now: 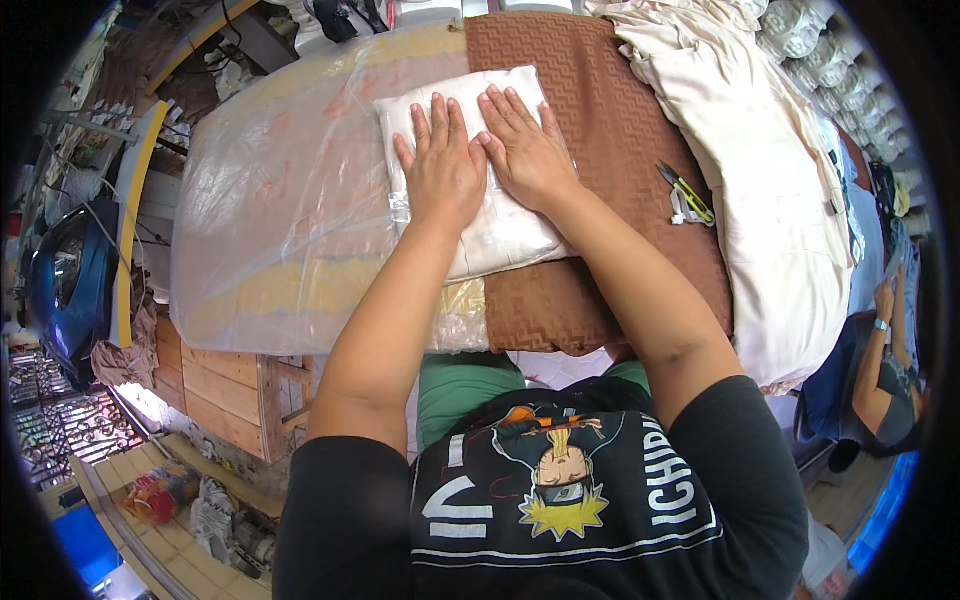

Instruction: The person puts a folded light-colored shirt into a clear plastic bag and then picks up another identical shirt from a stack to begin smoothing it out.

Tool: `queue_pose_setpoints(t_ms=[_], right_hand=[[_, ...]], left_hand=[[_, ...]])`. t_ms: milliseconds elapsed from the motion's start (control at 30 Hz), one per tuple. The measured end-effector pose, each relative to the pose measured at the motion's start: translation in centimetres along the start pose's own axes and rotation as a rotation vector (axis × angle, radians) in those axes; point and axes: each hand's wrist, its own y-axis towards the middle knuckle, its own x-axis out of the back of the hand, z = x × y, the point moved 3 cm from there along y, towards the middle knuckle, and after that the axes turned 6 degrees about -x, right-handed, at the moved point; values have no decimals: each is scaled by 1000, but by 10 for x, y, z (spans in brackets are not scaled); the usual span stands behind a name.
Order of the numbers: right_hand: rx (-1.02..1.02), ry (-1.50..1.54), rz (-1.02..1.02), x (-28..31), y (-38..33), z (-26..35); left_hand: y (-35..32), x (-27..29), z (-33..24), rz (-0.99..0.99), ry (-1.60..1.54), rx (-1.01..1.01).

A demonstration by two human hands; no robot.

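Cluttered workshop surroundings are seen from the head camera: a worktable (300, 250) is covered with a clear plastic sheet (270, 190), a brown patterned cloth (620, 150) is spread over its right part, and a heap of cream fabric (770, 180) is piled further right. A pair of yellow-handled snips (685, 195) lies on the brown cloth, well apart from the hands. Another person's arm (885, 350) is visible at the far right edge.

A folded white cloth in a clear bag (480, 225) lies at the middle of the table, partly on the brown cloth and partly on the plastic sheet. Both hands are laid flat on it side by side — the left hand (440, 170) and the right hand (530, 150), fingers spread wide and extended, nothing gripped.

Judged from this, the package is being pressed flat — air squeezed out of the bag. An even downward push, swept toward the bag's open end, would be called for; which end is open cannot be told.
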Motion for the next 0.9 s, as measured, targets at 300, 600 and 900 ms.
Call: queue_pose_setpoints(t_ms=[300, 600, 900], right_hand=[[-5, 72, 17, -4, 3, -3], [-5, 72, 46, -8, 2, -7], [-222, -129, 116, 38, 19, -56]], left_hand=[[1, -2, 1, -5, -76, 23], [1, -3, 1, 22, -58, 10], [22, 44, 35, 213, -162, 35]])
